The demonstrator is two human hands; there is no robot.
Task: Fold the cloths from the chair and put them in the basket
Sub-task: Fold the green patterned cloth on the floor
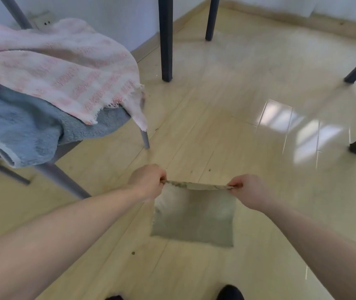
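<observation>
Both arms reach forward over the floor (248, 87), and between them hangs a small grey-green cloth (194, 219). The left hand (149, 182) pinches the cloth's upper left corner with fingers curled tight around it, and the right hand (248, 189) pinches the upper right corner in the same way, so the top edge is stretched taut between the two. The rest of the cloth drops from that edge as a flat, roughly square sheet, its lower edge free and hanging clear above the floor boards. Left of the cloth and farther from the person stands the chair (69, 146), grey, with thin metal legs. A pink towel (60, 61) with a pale striped weave and a frayed edge is draped across the chair's seat, one corner hanging down over a front leg. Under the pink towel, on the near side of the seat, lies a blue towel (21, 126), crumpled, with part of it drooping over the seat's front edge. Beyond the cloth, past the chair, two dark legs (165, 40) of other furniture stand on the floor near a white wall, and two more dark legs enter from the right edge. A bright window reflection lies on the floor to the right of the cloth. The toes of dark shoes (230, 293) show below the cloth at the bottom edge. The basket is not in view.
</observation>
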